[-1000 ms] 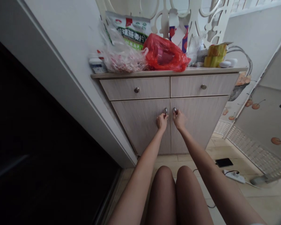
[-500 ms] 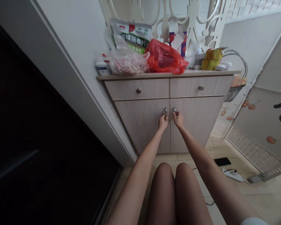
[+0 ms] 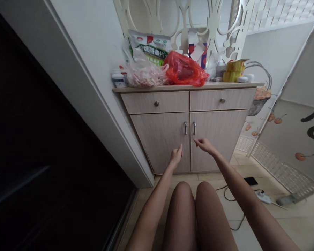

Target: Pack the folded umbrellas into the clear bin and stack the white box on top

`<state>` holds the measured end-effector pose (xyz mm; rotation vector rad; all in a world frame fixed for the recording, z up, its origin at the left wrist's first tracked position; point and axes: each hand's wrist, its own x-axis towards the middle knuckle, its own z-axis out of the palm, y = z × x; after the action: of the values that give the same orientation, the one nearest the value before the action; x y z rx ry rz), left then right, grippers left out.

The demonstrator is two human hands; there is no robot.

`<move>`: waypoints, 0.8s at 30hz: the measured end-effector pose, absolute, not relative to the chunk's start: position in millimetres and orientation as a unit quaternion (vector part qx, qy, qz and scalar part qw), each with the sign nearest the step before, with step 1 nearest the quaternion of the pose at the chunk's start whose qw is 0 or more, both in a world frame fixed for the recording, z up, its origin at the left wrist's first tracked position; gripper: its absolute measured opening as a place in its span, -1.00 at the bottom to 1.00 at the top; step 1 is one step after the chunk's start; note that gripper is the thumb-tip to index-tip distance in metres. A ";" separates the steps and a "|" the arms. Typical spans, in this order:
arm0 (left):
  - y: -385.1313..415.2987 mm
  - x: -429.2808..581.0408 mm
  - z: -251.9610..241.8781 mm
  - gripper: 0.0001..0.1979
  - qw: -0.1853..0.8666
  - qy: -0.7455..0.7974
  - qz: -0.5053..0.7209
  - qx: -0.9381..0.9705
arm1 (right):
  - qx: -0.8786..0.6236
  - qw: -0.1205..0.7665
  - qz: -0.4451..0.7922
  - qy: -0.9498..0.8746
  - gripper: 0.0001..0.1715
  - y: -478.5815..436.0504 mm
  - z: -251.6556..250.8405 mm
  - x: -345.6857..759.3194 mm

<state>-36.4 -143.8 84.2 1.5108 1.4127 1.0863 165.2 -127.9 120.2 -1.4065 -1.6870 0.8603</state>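
Both doors of a pale wood-grain cabinet (image 3: 159, 139) are closed. My left hand (image 3: 176, 155) is in front of the left door, below its metal handle (image 3: 185, 128) and apart from it. Its fingers are loosely curled, with one digit pointing up, and nothing shows in them. Just under the right metal handle (image 3: 194, 128), my right hand (image 3: 204, 145) has its index finger pointing left and the other fingers folded in. It holds nothing and is off the handle.
Two drawers with round knobs (image 3: 156, 104) sit above the doors. On top lie a red plastic bag (image 3: 185, 71), a clear bag (image 3: 146, 75), a food packet (image 3: 153, 45) and yellow tape rolls (image 3: 232, 71). A phone (image 3: 250, 181) and power strip (image 3: 263, 197) lie on the floor.
Both hands have let go of the door handles and drawn back downward, the left one toward the left, the right one toward the right. The doors remain closed.
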 end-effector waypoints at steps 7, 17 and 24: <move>-113.2 -18.8 192.1 -0.28 0.514 0.471 0.468 0.543 | -0.418 0.606 0.465 -0.491 -0.15 -128.9 209.2 146.1; -100.8 -13.8 188.4 -0.28 0.460 0.581 0.408 0.534 | -0.517 0.573 0.465 -0.433 -0.20 -115.8 183.4 150.3; -92.4 -16.7 174.0 -0.27 0.454 0.611 0.397 0.513 | -0.539 0.558 0.451 -0.442 -0.23 -104.3 167.8 152.8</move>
<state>-16.7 -92.4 174.0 1.2661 1.5079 0.9795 152.8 -104.3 167.8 -1.2704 -1.0422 1.0637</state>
